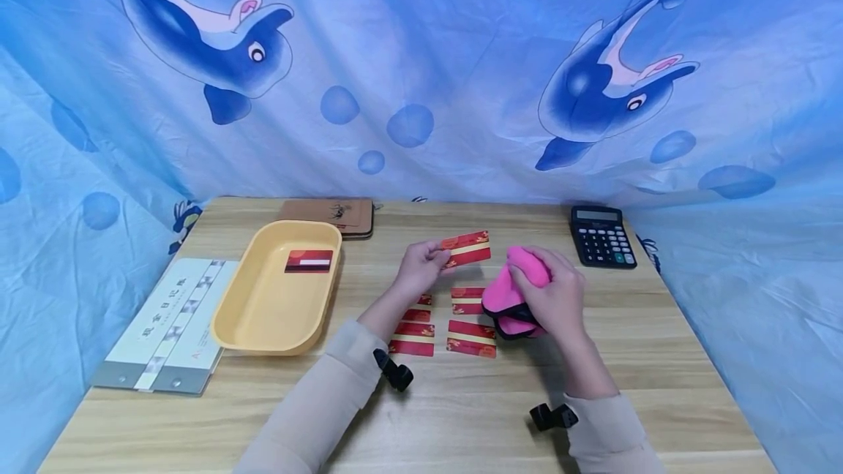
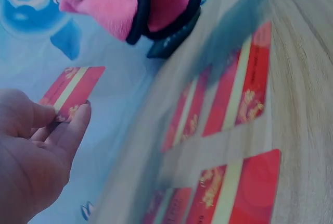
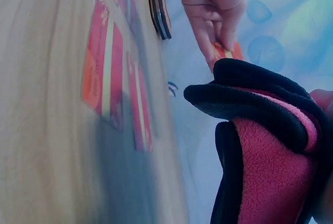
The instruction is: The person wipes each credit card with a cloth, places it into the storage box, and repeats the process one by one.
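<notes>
My left hand [image 1: 420, 268] pinches a red and gold card [image 1: 469, 249] by its left end, raised above the table. My right hand [image 1: 558, 292] grips a folded pink fleece cloth with black edging [image 1: 503, 290], close to the right of that card but apart from it. Below both hands, several similar cards lie on the table in two columns, among them a lower right card [image 1: 471, 339] and a lower left card [image 1: 412, 339]. The left forearm partly covers the left column in the head view. In the right wrist view the cloth's black-edged folds [image 3: 276, 166] show.
A yellow tray [image 1: 232, 313] at the left holds one red card [image 1: 309, 261]. Left of it lies a white and grey folder [image 1: 165, 320]. Brown notebooks [image 1: 329, 215] lie behind the tray, and a black calculator [image 1: 602, 236] sits at the back right. A blue dolphin curtain [image 1: 421, 57] surrounds the table.
</notes>
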A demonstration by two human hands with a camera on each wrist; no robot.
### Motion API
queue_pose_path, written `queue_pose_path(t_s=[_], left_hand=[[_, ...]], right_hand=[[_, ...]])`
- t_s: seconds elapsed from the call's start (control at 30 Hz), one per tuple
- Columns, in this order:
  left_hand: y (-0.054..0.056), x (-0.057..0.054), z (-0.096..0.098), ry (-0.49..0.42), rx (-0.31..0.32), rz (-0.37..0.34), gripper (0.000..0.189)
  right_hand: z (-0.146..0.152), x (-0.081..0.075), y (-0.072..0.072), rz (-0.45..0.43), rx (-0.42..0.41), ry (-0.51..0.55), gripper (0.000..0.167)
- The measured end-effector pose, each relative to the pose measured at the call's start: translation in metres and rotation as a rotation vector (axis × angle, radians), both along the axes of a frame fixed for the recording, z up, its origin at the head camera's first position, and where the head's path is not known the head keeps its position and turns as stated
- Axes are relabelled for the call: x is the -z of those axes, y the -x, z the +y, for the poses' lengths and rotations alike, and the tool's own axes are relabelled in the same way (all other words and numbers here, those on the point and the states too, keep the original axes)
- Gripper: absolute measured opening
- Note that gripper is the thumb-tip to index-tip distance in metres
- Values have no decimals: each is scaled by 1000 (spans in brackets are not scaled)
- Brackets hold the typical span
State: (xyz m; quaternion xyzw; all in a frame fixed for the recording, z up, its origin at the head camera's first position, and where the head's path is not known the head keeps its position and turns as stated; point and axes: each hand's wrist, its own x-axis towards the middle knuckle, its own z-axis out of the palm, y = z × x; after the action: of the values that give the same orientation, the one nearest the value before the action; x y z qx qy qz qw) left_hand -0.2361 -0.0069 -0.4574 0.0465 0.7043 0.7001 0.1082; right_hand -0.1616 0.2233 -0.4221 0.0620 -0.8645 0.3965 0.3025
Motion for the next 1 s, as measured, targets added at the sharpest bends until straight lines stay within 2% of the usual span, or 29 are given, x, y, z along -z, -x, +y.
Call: queue_pose_path(t_s=[0.17, 0.27, 0.4, 0.53, 0.73, 0.9, 1.0], left_hand=[[-11, -17, -2, -15, 52, -19, 33], [-18, -26, -4, -52, 65, -15, 41], [-27, -35, -10, -92, 77, 2, 42], [-36, -39, -18, -90, 82, 34, 35], [-46, -45, -23, -40, 70, 78, 31], [-50, -47, -20, -19, 63, 167, 27], [-53, -46, -17, -7, 72, 223, 29]], right_hand=[[-9, -6, 2, 52, -23, -12, 42], [-15, -10, 3, 79, -35, -19, 41], [-23, -14, 4, 101, -58, -15, 40], [-32, -17, 3, 119, -66, -20, 39], [-45, -18, 5, 173, -27, -115, 38], [-62, -23, 3, 188, -8, -163, 35], [-75, -24, 0, 221, -49, -159, 34]])
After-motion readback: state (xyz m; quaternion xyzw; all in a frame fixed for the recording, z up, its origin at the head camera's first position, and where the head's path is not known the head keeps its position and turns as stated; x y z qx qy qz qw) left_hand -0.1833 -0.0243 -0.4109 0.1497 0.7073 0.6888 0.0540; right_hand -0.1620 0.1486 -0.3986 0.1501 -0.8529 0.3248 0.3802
